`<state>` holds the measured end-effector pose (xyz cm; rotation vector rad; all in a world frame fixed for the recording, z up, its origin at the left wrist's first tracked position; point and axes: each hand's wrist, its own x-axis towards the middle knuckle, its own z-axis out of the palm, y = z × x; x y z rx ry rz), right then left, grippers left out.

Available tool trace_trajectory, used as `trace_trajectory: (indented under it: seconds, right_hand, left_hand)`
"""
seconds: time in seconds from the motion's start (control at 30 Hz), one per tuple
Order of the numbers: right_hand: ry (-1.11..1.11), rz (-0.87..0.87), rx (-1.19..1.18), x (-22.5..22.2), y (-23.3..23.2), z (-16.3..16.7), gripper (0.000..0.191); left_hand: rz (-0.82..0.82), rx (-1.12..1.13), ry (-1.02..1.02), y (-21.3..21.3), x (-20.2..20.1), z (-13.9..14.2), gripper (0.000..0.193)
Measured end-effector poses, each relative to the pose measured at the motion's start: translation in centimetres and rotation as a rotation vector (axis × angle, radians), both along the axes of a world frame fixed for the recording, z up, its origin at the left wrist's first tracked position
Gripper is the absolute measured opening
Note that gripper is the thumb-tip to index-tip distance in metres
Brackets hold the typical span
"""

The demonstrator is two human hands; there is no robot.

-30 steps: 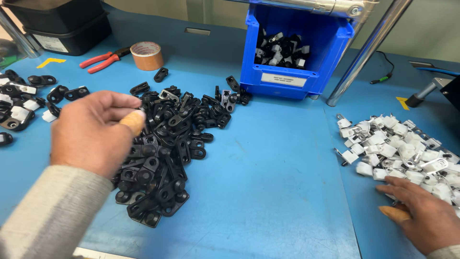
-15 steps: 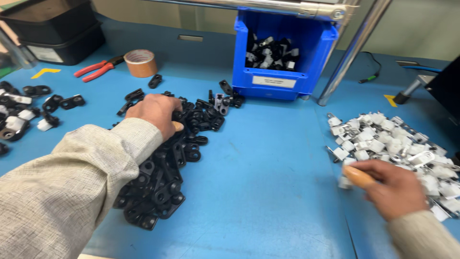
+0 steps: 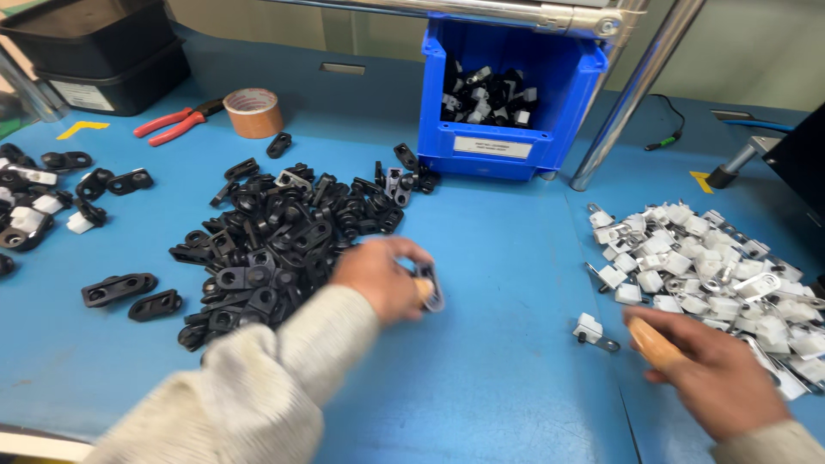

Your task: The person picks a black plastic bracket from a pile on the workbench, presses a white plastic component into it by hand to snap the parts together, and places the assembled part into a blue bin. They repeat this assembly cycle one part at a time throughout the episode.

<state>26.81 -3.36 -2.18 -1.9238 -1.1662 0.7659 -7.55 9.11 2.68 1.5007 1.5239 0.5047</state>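
Centrally, left hand (image 3: 382,279) pinching a blurred black clip (image 3: 429,286) beside black clip pile (image 3: 284,232); lower right, right hand (image 3: 718,378), fingers curled, grip unclear, near white clip (image 3: 591,330); blue bin (image 3: 507,94) above

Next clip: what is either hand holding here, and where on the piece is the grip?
The left hand pinches a small black clip by one end; blur hides the exact spot. The right hand seems to hold nothing, near the white parts.
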Motion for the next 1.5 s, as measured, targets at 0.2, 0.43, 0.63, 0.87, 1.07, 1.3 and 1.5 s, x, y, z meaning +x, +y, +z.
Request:
trace_trajectory:
  seconds: [0.2,0.43,0.63,0.87,1.07,1.3,1.5]
  right_hand:
    - [-0.655,0.073,-0.204,-4.4,2.9,0.6,0.027]
    - [-0.425,0.018,-0.166,-6.0,1.4,1.6,0.046]
    - [-0.182,-0.135,-0.197,-6.5,0.8,1.1,0.042]
    - [-0.281,-0.003,0.151,-8.7,2.1,-0.4,0.037]
    - [-0.696,0.152,0.332,-9.9,2.7,-1.9,0.04]
    - [-0.176,-0.048,-0.001,-11.2,3.3,-0.1,0.037]
    - [0.099,0.025,0.092,-13.4,3.3,0.2,0.037]
  left_hand:
    - [0.046,-0.196,-0.101,-2.6,3.5,-1.0,0.026]
    - [0.046,-0.08,0.219,-4.3,4.2,-0.4,0.02]
    - [-0.017,0.001,0.365,-4.6,3.0,0.9,0.027]
    - [0.045,-0.041,0.312,-4.9,3.1,1.0,0.022]
    - [0.009,-0.017,0.328,-4.6,3.3,0.2,0.022]
    - [0.173,-0.2,-0.115,-4.3,4.8,-0.9,0.016]
    - [0.14,-0.227,-0.142,-4.6,6.2,-0.9,0.012]
